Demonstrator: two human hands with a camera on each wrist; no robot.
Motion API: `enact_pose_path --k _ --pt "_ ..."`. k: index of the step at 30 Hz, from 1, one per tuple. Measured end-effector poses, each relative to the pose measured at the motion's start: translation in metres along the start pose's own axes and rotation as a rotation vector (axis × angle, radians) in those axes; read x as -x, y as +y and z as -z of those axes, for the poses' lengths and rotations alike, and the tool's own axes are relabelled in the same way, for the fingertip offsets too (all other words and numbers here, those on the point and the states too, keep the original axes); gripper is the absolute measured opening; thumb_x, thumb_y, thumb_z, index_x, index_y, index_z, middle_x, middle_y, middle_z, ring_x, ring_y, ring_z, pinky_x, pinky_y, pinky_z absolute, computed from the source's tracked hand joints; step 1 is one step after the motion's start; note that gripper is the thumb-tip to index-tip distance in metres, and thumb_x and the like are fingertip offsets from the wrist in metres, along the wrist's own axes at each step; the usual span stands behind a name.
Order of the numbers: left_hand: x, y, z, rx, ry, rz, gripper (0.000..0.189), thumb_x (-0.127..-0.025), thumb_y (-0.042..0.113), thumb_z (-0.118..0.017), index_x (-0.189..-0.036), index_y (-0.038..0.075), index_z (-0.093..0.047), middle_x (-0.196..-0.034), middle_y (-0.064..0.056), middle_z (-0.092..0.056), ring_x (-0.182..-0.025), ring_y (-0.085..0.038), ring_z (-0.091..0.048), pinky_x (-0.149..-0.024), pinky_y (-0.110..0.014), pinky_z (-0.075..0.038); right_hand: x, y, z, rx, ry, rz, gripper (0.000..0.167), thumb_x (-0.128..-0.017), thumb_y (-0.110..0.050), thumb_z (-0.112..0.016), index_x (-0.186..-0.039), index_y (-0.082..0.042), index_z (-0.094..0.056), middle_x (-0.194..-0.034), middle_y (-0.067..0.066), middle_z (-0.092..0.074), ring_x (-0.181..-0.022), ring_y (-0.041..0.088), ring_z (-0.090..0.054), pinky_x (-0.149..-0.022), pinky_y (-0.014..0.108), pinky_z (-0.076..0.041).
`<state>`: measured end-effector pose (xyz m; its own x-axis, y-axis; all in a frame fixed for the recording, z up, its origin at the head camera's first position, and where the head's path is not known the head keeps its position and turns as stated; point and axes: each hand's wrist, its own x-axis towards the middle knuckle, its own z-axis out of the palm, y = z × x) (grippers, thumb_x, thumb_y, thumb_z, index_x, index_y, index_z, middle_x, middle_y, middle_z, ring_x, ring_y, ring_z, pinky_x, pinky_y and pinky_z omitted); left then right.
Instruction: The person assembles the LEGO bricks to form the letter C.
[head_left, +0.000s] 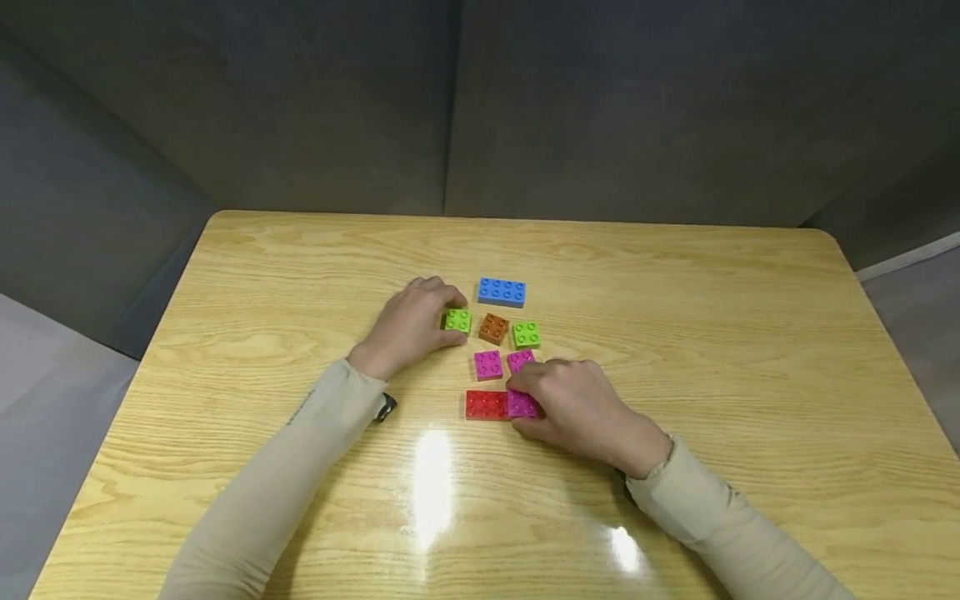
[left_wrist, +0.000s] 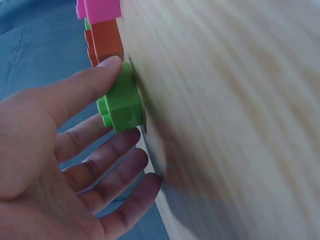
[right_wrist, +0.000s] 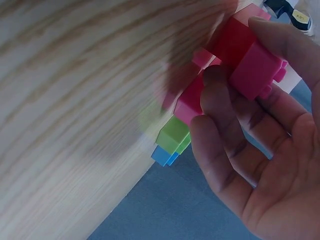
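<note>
My left hand [head_left: 412, 327] pinches a lime green brick [head_left: 458, 321] between thumb and forefinger; the other fingers are spread in the left wrist view. That brick [left_wrist: 121, 102] stands on the table. With thumb and fingers, my right hand [head_left: 577, 407] grips a magenta brick [head_left: 521, 404] at the right end of a longer red brick [head_left: 486, 405]. In the right wrist view the magenta brick [right_wrist: 256, 71] sits on top of the red brick [right_wrist: 236, 41], studs facing the palm. Between the hands lie an orange-brown brick [head_left: 493, 328], a second lime green brick [head_left: 527, 334] and a magenta brick [head_left: 487, 365].
A long blue brick [head_left: 502, 292] lies beyond the others. Another magenta brick [head_left: 521, 360] is just past the right hand's fingers, partly hidden. The wooden table [head_left: 675, 292] ends at a dark grey partition [head_left: 637, 108] behind it.
</note>
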<state>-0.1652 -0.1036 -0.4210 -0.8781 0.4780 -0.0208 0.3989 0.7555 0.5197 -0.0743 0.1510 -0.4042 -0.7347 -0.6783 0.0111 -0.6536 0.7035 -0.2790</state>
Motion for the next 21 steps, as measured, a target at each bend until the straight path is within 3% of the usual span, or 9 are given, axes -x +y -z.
enact_pose_path --k 5,14,21 --pt "-0.0002 0.0007 -0.0008 -0.008 0.008 -0.007 0.043 -0.089 0.025 -0.094 -0.124 0.004 -0.077 -0.114 -0.010 -0.072 -0.108 -0.029 -0.065 -0.103 -0.048 -0.052 -0.0003 0.0000 0.0000 0.001 0.006 0.001 0.036 -0.086 -0.030 -0.094 -0.112 -0.008 -0.081 -0.111 0.007 -0.080 -0.097 0.032 -0.078 -0.073 0.048 -0.064" --pt "0.0012 0.0019 -0.0011 -0.004 0.006 -0.004 0.036 -0.090 0.023 -0.093 -0.117 0.004 -0.078 -0.109 -0.008 -0.073 -0.105 -0.028 -0.065 -0.115 -0.048 -0.045 -0.0007 0.0002 0.0009 0.001 0.001 0.006 0.037 -0.087 -0.030 -0.094 -0.112 -0.007 -0.081 -0.109 0.007 -0.081 -0.096 0.032 -0.078 -0.073 0.047 -0.064" --pt "0.0047 0.0038 0.0009 0.003 0.018 0.000 0.035 -0.090 0.023 -0.092 -0.117 0.004 -0.077 -0.108 -0.008 -0.072 -0.104 -0.027 -0.064 -0.097 -0.045 -0.053 -0.0006 0.0008 0.0012 -0.005 -0.004 0.001 0.037 -0.087 -0.029 -0.094 -0.113 -0.006 -0.081 -0.108 0.007 -0.081 -0.096 0.031 -0.078 -0.071 0.045 -0.064"
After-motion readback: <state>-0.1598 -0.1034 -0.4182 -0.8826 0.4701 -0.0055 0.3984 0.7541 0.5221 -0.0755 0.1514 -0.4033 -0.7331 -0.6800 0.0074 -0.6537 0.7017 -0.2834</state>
